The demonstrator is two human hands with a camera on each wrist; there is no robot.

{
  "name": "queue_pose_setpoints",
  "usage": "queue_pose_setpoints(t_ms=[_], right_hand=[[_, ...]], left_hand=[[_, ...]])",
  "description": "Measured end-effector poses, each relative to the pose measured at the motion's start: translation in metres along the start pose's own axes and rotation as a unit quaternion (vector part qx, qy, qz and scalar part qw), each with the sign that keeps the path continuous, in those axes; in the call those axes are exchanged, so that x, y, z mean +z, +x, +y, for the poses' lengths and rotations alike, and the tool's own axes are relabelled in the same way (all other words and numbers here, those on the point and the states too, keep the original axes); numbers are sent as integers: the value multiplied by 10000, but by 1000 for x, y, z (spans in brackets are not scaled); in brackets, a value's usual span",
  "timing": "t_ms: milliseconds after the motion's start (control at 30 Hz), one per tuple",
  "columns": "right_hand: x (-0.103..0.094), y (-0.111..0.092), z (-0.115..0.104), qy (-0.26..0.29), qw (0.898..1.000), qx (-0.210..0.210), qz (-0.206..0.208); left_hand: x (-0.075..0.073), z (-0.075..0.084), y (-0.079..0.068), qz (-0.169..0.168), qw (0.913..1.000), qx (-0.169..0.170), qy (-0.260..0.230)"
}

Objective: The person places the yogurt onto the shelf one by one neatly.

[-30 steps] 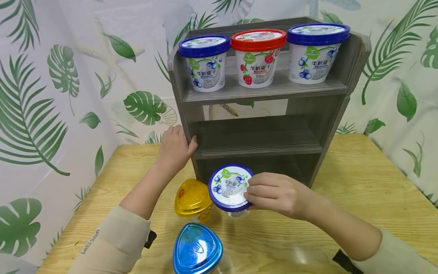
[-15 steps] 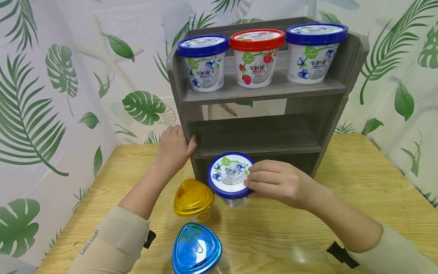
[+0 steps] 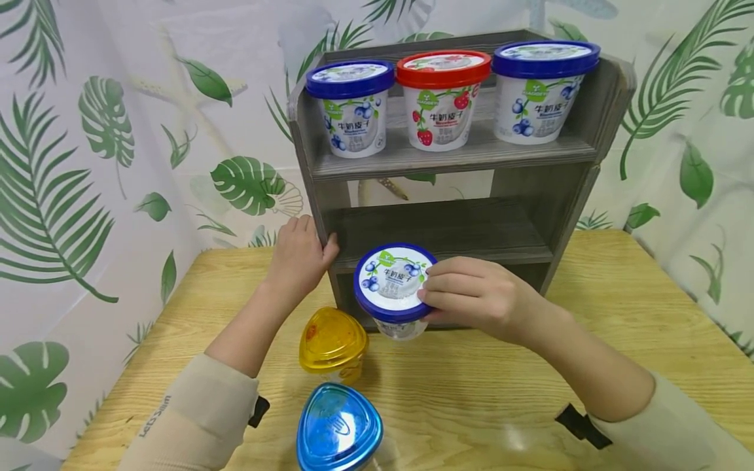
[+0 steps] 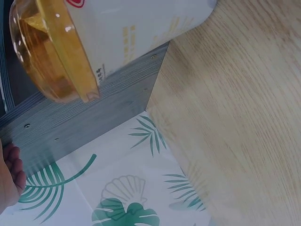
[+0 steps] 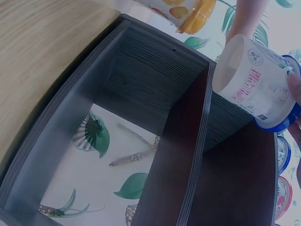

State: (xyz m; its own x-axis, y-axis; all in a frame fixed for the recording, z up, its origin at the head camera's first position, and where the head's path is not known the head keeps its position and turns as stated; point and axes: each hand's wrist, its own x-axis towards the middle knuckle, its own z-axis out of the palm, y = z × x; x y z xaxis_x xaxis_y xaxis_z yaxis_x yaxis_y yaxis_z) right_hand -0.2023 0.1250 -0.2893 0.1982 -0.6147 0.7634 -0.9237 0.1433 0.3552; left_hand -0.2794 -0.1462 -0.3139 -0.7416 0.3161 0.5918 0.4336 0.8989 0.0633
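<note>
My right hand (image 3: pixel 480 294) holds a white yogurt tub (image 3: pixel 393 278) with a blue lid and blueberry print, pinching it at the lid's right edge. The tub is in the air, slightly tilted, in front of the lower part of the grey wooden shelf unit (image 3: pixel 453 157). Its printed side and pale base show in the right wrist view, where only some fingers (image 5: pixel 295 89) are visible. My left hand (image 3: pixel 300 252) grips the unit's left side panel, thumb at the front edge; the other fingers are partly hidden behind the panel.
On the top shelf stand a blue-lidded tub (image 3: pixel 353 121), a red-lidded strawberry tub (image 3: pixel 442 111) and another blue-lidded tub (image 3: pixel 533 104). A yellow-lidded cup (image 3: pixel 332 340) and a blue-lidded cup (image 3: pixel 338 425) stand on the wooden table (image 3: pixel 483 405), left of centre.
My right hand has raised the blue-lidded tub from low above the table toward the middle shelf's front edge. My left hand has kept its grip on the side panel.
</note>
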Motion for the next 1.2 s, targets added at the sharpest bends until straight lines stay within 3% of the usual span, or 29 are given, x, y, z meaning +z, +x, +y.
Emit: queue_pose_setpoints(t_ms=[467, 700, 1200], right_hand=[[-1, 6, 12, -32, 9996, 258, 94], [-1, 6, 23, 28, 9980, 617, -148], [8, 10, 39, -56, 9970, 696, -322]], left_hand=[[3, 1, -2, 88, 10000, 1, -8], [3, 0, -1, 137, 9999, -1, 52], [-1, 2, 0, -29, 9999, -97, -30]])
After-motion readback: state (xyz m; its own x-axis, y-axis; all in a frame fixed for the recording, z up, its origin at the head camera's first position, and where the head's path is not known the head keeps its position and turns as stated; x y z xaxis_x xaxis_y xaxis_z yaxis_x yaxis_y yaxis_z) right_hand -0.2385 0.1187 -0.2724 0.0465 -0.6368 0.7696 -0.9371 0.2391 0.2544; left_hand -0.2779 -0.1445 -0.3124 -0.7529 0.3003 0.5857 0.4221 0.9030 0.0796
